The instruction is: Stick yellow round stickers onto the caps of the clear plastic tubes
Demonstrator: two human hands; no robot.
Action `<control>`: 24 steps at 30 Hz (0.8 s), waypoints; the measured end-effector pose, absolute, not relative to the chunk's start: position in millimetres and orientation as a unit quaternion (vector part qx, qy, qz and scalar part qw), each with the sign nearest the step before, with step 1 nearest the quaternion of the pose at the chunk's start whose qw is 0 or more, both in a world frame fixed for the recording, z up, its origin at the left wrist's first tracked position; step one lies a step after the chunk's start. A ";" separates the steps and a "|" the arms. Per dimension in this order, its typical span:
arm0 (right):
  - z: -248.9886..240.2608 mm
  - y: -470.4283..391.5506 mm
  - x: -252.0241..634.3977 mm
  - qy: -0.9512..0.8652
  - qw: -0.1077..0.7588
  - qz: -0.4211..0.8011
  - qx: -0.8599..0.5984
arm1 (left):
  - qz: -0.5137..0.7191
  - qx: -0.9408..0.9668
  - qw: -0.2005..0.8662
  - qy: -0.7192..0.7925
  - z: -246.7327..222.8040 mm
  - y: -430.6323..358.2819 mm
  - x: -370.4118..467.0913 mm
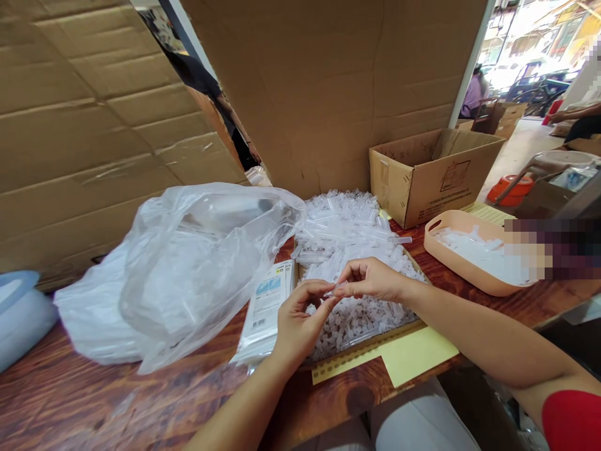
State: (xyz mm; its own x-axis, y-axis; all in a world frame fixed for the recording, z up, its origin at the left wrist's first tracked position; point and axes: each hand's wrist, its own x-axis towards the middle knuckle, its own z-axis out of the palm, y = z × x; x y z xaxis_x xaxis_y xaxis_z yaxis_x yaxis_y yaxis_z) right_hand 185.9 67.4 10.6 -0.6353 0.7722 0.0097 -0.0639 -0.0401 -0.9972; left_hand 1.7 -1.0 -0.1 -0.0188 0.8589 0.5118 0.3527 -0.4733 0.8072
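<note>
My left hand [300, 316] and my right hand [373, 280] meet over a shallow cardboard tray [414, 324]. Thumb and fingers of each hand are closed on one small clear plastic piece [333, 290], mostly covered by the fingertips, so its exact shape is hard to see. Beneath the hands, the near part of the tray holds a heap of small whitish translucent plastic pieces [370, 322]. Behind them rises a pile of clear plastic tubes [340, 219]. Left of the tray lies a stack of printed packets [267, 300], close to my left hand.
A large clear plastic bag [188, 269] with white contents covers the left of the wooden table [141, 407]. Yellow sheets [417, 357] stick out under the tray. To the right stand a cardboard box [451, 181] and a peach basket [469, 266]. Cardboard panels [319, 81] rise behind.
</note>
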 end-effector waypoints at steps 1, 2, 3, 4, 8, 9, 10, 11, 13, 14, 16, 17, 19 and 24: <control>10.8 67.4 185.8 -0.616 0.315 0.663 -0.286 | 0.546 0.660 0.233 0.460 0.0 -0.8 1.5; 11.0 67.4 185.8 -0.615 0.315 0.664 -0.285 | 0.545 0.659 0.234 0.462 0.1 -0.7 1.3; 11.2 67.4 185.7 -0.614 0.315 0.666 -0.284 | 0.545 0.657 0.236 0.464 0.2 -0.6 1.1; 11.2 67.3 185.7 -0.613 0.315 0.667 -0.283 | 0.546 0.656 0.238 0.463 0.3 -0.5 1.0; 10.7 67.0 185.8 -0.607 0.318 0.672 -0.281 | 0.555 0.655 0.239 0.453 0.3 -0.8 1.4; 10.5 66.9 185.7 -0.605 0.320 0.673 -0.281 | 0.557 0.655 0.239 0.452 0.2 -0.9 1.6; 10.3 66.9 185.5 -0.602 0.323 0.674 -0.281 | 0.559 0.654 0.239 0.451 0.1 -1.0 1.8; 10.2 66.9 185.3 -0.600 0.326 0.674 -0.281 | 0.561 0.652 0.240 0.451 -0.1 -1.1 1.9; 10.5 66.7 184.9 -0.596 0.331 0.676 -0.282 | 0.563 0.646 0.243 0.454 -0.3 -1.4 2.1; 10.8 66.5 184.8 -0.594 0.332 0.677 -0.281 | 0.562 0.644 0.246 0.457 -0.5 -1.5 2.1; 11.6 66.1 184.7 -0.593 0.331 0.678 -0.280 | 0.557 0.642 0.250 0.465 -1.0 -1.5 1.8; 12.0 65.8 184.7 -0.593 0.330 0.679 -0.279 | 0.554 0.641 0.252 0.468 -1.4 -1.4 1.6; 12.2 65.5 184.7 -0.594 0.326 0.680 -0.279 | 0.550 0.637 0.257 0.475 -2.8 -1.2 1.2; 9.2 66.5 183.4 -0.596 0.318 0.680 -0.285 | 0.529 0.627 0.276 0.501 -5.6 -0.7 0.6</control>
State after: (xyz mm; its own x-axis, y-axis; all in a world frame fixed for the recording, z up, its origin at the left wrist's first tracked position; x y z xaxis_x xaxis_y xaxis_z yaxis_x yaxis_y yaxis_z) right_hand 183.4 66.5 9.2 -0.6344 0.7730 -0.0084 -0.0923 -0.0865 -0.9920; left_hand 0.6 -0.7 -5.6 -0.0609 0.9198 0.3875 0.3361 -0.3467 0.8757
